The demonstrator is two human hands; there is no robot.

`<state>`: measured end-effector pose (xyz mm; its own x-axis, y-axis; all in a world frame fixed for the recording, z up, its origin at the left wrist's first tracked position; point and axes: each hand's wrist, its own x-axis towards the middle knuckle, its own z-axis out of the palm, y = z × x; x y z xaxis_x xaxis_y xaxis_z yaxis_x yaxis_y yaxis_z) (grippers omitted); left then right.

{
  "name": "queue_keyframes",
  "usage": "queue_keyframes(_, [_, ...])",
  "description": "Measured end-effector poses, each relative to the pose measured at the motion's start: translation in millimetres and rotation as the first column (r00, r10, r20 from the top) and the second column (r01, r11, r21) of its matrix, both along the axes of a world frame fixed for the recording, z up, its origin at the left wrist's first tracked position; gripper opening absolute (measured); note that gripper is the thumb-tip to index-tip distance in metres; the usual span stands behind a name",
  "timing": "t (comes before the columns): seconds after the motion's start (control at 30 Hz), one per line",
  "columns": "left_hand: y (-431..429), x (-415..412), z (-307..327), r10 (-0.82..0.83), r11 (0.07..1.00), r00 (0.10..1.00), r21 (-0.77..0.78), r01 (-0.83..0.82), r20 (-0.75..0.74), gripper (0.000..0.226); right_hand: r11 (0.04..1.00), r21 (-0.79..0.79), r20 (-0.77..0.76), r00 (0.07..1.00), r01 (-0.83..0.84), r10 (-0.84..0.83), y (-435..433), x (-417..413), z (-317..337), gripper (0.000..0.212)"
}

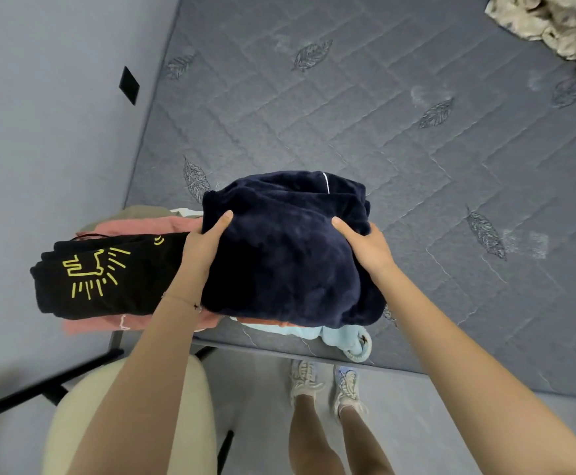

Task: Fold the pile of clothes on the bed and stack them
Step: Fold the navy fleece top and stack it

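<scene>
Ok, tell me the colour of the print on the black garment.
The print is yellow; head view shows it.

Both arms are bare right up to the edge of view, and the left hand (207, 243) and right hand (361, 246) are bare too. A thin, thread-like bracelet (178, 299) circles the left wrist, with a tiny dark cross-shaped charm (196, 306) on it. The legs are bare from the ankles up. On the feet are chunky lace-up trainers in a worn cream: the left shoe (303, 380) is cream all over, while the right shoe (346, 383) shows pale blue across its upper. Both have thick, pale laces.
</scene>
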<state>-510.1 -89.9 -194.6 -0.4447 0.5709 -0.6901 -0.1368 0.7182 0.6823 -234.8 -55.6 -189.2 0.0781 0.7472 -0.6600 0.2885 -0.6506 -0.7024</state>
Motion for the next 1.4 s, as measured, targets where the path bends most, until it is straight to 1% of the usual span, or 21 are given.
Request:
queue_keyframes(0.13, [-11,2,-1,-0.05,0.998,0.998,-0.051,0.048,-0.028,0.079,1.0,0.009,-0.035,0.999,0.019,-0.019,-14,8,-1,0.055])
queue_keyframes(0.23, [-15,10,-3,-0.063,0.995,0.995,-0.083,0.057,-0.073,0.086,0.999,-0.027,-0.057,0.998,0.023,-0.024,-25,5,-7,0.061])
queue_keyframes(0.33, [-14,16,3,-0.072,0.996,0.982,-0.072,0.06,-0.173,0.078,0.999,-0.04,-0.06,0.998,0.017,-0.019,-26,0,-4,0.066])
queue_keyframes(0.43, [-18,19,12,-0.114,0.993,0.925,-0.016,0.116,-0.364,0.063,0.999,-0.033,-0.019,1.0,-0.002,0.002,-24,-2,6,0.069])
queue_keyframes(0.5, [-21,21,18,-0.131,0.989,0.888,0.008,0.15,-0.441,0.061,0.999,-0.04,0.006,1.0,0.004,-0.003,-26,-2,13,0.071])
queue_keyframes(0.57, [-22,25,23,-0.155,0.984,0.868,0.002,0.177,-0.471,0.064,1.0,-0.024,0.021,1.0,0.013,-0.012,-28,-2,18,0.069])
queue_keyframes(0.63, [-21,30,27,-0.164,0.985,0.881,-0.023,0.172,-0.444,0.07,1.0,-0.01,0.031,0.999,0.025,-0.025,-29,-2,22,0.071])
queue_keyframes(0.73, [-17,34,29,-0.119,0.993,0.9,-0.026,0.119,-0.419,0.076,0.997,0.0,0.074,0.995,0.071,-0.071,-30,-2,25,0.086])
queue_keyframes(0.8, [-16,35,28,-0.145,0.989,0.899,-0.022,0.149,-0.414,0.076,0.998,0.008,0.1,0.993,0.061,-0.062,-31,0,25,0.092])
queue_keyframes(0.9, [-18,36,25,-0.216,0.976,0.896,-0.05,0.214,-0.388,0.075,0.999,-0.031,0.046,0.998,0.033,-0.032,-33,0,24,0.093])
queue_keyframes(1.03, [-23,27,23,-0.237,0.971,0.917,-0.088,0.221,-0.321,0.077,0.994,-0.089,-0.06,0.996,0.06,-0.065,-34,4,24,0.09])
queue_keyframes(1.1, [-28,21,25,-0.239,0.971,0.925,-0.069,0.229,-0.296,0.075,0.994,-0.1,-0.092,0.995,0.032,-0.041,-35,9,28,0.081])
queue_keyframes(1.17, [-35,18,30,-0.229,0.973,0.93,-0.047,0.226,-0.288,0.072,0.996,-0.093,-0.133,0.991,0.003,-0.015,-36,14,35,0.067])
queue_keyframes(1.2, [-40,18,33,-0.229,0.973,0.93,-0.044,0.226,-0.287,0.071,0.996,-0.089,-0.15,0.989,-0.013,-0.001,-37,17,38,0.062])
queue_keyframes(1.23, [-45,18,34,-0.236,0.971,0.928,-0.044,0.233,-0.288,0.071,0.996,-0.085,-0.164,0.986,-0.027,0.013,-39,20,41,0.063])
queue_keyframes(1.33, [-58,22,35,-0.25,0.968,0.919,-0.053,0.246,-0.306,0.073,0.995,-0.083,-0.148,0.988,-0.05,0.037,-46,24,40,0.078])
queue_keyframes(1.4, [-63,27,32,-0.242,0.97,0.927,-0.053,0.237,-0.286,0.075,0.995,-0.089,-0.12,0.992,-0.047,0.037,-53,25,35,0.086])
